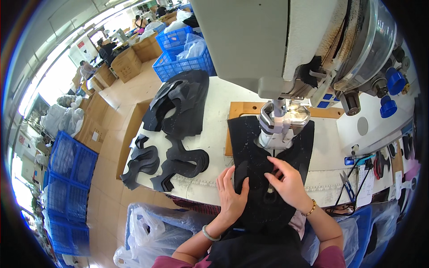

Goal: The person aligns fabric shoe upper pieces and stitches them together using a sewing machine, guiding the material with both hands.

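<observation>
A large black fabric panel [252, 201] reaches from under the sewing machine's metal foot [276, 139] over the near table edge toward my lap. My left hand [232, 194] grips its left part, with a small dark strip [241, 172] between thumb and fingers. My right hand [288, 183] rests on the right part, thumb and forefinger stretched and apart. Between the hands, nearer to me, a slot-like opening [270, 195] shows in the panel. The needle tip and the underside of the fabric are hidden.
Curved black cut pieces [185, 158] lie stacked at the left, with larger black panels [181, 105] behind them. The machine head [246, 40] overhangs the table. Snips [347, 185] lie at the right. Blue crates [71, 178] line the floor; people [107, 50] sit in the background.
</observation>
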{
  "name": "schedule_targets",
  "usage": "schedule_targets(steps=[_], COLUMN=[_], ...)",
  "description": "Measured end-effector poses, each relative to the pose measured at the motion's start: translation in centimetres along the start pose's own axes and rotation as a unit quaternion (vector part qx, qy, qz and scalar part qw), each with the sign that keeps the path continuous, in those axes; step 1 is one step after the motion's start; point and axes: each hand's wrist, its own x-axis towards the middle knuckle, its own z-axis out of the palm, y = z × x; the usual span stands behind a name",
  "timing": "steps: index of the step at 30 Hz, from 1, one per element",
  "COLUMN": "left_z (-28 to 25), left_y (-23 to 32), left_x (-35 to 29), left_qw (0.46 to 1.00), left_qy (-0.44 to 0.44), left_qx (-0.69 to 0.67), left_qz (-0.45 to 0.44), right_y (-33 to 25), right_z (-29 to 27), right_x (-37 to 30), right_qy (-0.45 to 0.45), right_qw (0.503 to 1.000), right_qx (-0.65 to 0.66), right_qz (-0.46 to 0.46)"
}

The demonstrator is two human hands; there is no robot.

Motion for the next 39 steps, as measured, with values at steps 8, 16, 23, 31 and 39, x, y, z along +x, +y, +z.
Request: schedule_targets(steps=[8, 16, 23, 31, 39], left_z=[0.2, -5.3, -4.7, -1.1, 0.3], left_y=[-0.7, 2.9, 3.6, 5.3, 4.6], left_x=[-1.8, 8.2, 13.6, 14.1, 15.3], left_qw=[0.96, 0.965, 0.914, 0.904, 0.883], left_qy=[0.154, -0.133, -0.295, -0.041, -0.093], left_qx=[-0.227, -0.226, -0.147, -0.011, -0.088], left_qz=[0.049, 0.008, 0.235, 0.426, 0.452], right_y=[-3.8, -5.5, -4.8, -2.5, -0.6], right_z=[0.2, -5.1, -8.1, -8.2, -7.8], right_x=[-0.1, 4.2, 3.1, 4.2, 5.0], right_qy=[0.09, -0.027, -0.028, 0.078, 0.082], right_qw=[0.995, 0.983, 0.938, 0.914, 0.926], right_qx=[-0.044, 0.175, 0.338, 0.397, 0.369], right_qz=[-0.024, -0.044, 0.065, -0.02, -0.003])
